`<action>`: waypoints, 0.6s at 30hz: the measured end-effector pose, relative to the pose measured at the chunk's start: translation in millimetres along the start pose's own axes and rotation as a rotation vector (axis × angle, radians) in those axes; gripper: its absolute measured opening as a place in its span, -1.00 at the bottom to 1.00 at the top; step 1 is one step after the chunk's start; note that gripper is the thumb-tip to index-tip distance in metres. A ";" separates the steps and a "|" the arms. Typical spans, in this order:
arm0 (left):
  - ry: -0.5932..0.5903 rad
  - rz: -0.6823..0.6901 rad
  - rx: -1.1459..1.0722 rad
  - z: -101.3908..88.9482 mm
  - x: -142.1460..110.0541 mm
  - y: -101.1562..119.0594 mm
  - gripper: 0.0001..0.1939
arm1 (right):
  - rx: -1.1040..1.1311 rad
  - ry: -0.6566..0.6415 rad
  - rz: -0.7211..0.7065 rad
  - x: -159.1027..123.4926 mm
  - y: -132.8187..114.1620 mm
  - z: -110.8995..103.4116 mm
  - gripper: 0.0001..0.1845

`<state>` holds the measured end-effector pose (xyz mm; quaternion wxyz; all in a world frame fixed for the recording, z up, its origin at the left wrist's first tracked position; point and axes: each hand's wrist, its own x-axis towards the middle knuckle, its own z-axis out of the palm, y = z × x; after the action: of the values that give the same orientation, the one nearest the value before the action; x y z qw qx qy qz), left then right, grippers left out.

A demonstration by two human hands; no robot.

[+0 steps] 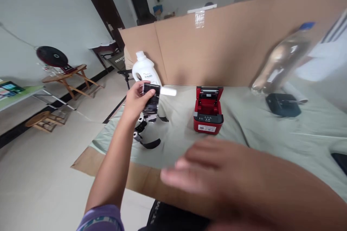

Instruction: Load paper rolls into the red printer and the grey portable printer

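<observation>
1. Your left hand point(135, 100) is raised over the left end of the counter point(271, 130), fingers clamped on a dark packet point(150, 98) with a white strip point(168, 92) sticking out to its right – I can't tell what is inside it.
2. Your right hand point(217, 177) hangs low and close to the camera, blurred, fingers spread flat and holding nothing; the two hands are well apart.
3. Below the left hand, white rolls point(141, 124) and a dark band point(151, 143) lie on the grey cloth near the counter's left edge.
4. The red printer point(208, 112) sits mid-counter with its lid up and its bay showing, to the right of the packet and apart from it.
5. A white jug point(143, 70) stands just behind your left hand, by the cardboard wall point(217, 47).
6. At the right a clear bottle point(282, 57) with a blue cap shows tilted and blurred above a black box point(283, 104); whether it leans on anything I can't tell.
7. Risks, as I judge them: your grip on the packet is at the fingertips only – a quick turn of the wrist could let it slip onto the rolls or off the near edge to the floor.
8. The rolls lie close to the edge, so a brush from your forearm could send them rolling off.
9. A backward swing of the left hand could knock the jug.
10. Your right hand is moving fast enough to blur; sweeping forward, it could strike the printer's raised lid
</observation>
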<state>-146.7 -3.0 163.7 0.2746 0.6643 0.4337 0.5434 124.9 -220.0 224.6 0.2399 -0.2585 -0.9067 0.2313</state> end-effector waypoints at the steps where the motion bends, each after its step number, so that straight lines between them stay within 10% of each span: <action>1: -0.030 0.028 -0.049 20.0 -2.1 11.0 -0.48 | 0.001 0.085 0.062 2.6 7.3 -8.7 -0.47; 5: -0.126 0.028 -0.228 75.0 -11.3 38.3 -0.52 | -0.003 0.523 0.285 10.7 55.3 -28.7 -0.63; 10: -0.189 -0.037 -0.363 91.9 -12.7 39.3 -0.51 | 0.087 1.054 0.475 25.8 127.9 -30.7 -0.59; 18: -0.226 -0.026 -0.321 82.3 -5.2 29.1 -0.54 | 0.772 1.143 0.539 51.2 170.6 -22.0 -0.48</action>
<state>-59.8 -12.6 164.2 0.4308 0.6631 0.3166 0.5240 159.7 -54.3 165.2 0.6832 -0.4497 -0.3995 0.4139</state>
